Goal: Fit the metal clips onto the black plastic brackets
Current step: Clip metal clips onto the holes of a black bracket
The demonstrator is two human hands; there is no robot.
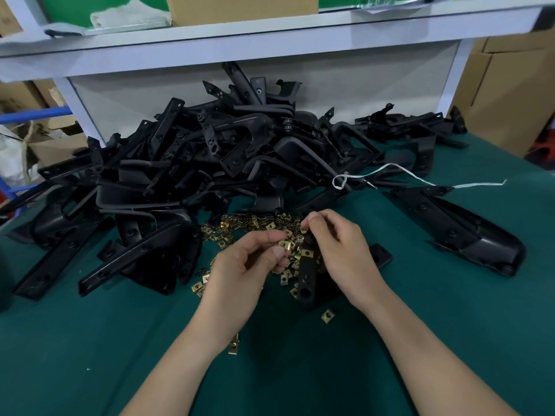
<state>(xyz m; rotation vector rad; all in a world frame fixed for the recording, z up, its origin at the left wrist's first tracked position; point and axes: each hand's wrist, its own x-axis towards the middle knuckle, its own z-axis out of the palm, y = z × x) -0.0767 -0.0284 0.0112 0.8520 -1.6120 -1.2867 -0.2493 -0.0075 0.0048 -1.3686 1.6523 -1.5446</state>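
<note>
Both hands meet low over the green worktop (90, 340), palms angled inward. Left hand (243, 265) pinches a brass metal clip (285, 244) between thumb and forefinger; right hand (336, 244) curls round an upright black bracket (307, 271). Loose clips (255, 223) lie under and just beyond the fingers, bracket pile (210, 151) farther back.
</note>
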